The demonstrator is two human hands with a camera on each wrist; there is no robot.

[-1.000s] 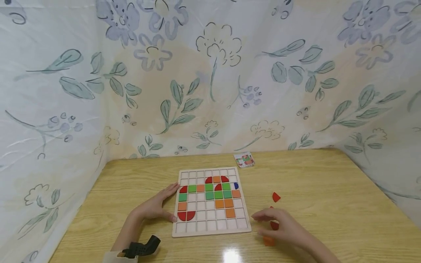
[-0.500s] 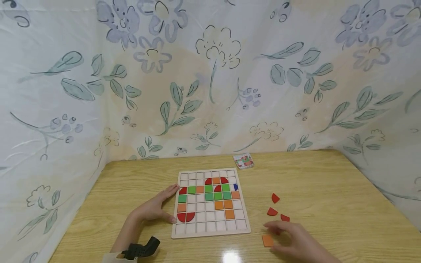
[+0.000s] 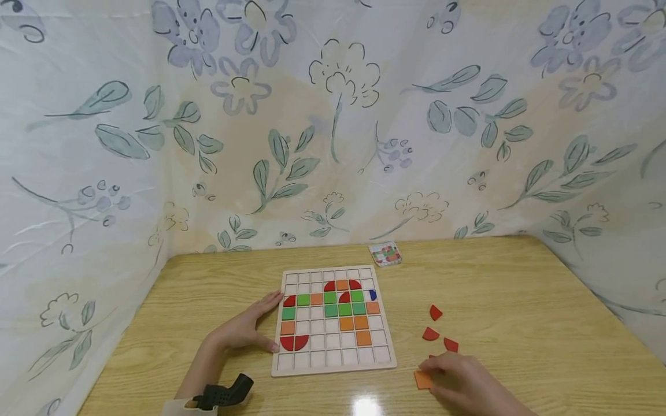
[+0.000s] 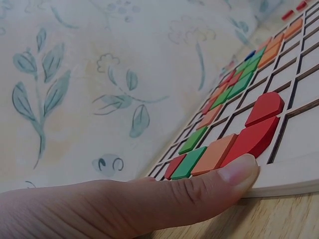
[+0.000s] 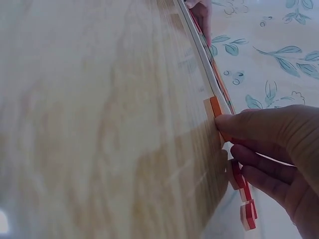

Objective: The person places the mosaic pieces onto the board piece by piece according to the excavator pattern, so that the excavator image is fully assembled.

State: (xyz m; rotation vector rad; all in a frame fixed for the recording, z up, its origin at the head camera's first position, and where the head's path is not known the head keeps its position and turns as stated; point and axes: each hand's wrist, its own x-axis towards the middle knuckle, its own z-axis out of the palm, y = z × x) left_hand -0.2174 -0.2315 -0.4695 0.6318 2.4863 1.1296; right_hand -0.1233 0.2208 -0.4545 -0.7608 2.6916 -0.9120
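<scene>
My left hand [image 3: 241, 330] lies along the left edge of a wooden grid board [image 3: 340, 365], fingers extended; in the left wrist view its thumb [image 4: 214, 184] presses the board's rim beside red pieces. Set in the board are red quarter-rounds, orange squares and green squares, plus a blue piece [image 3: 373, 295] at the right. My right hand [image 3: 460, 378] pinches an orange square tile [image 3: 422, 380] on the table. The right wrist view shows the thumb against that tile [image 5: 215, 107], and the other fingertips close behind. Part of the tile is covered by the hand.
Loose red quarter-round pieces [image 3: 430, 334] lie on the table right of the board, one partly hidden by my right hand. A small pattern card [image 3: 385, 254] lies behind the board. Floral cloth [image 3: 333, 144] encloses the table's back and sides.
My right hand has moved right and toward me, away from the board's edge, and its fingers have closed on the orange tile. My left hand has stayed put.
</scene>
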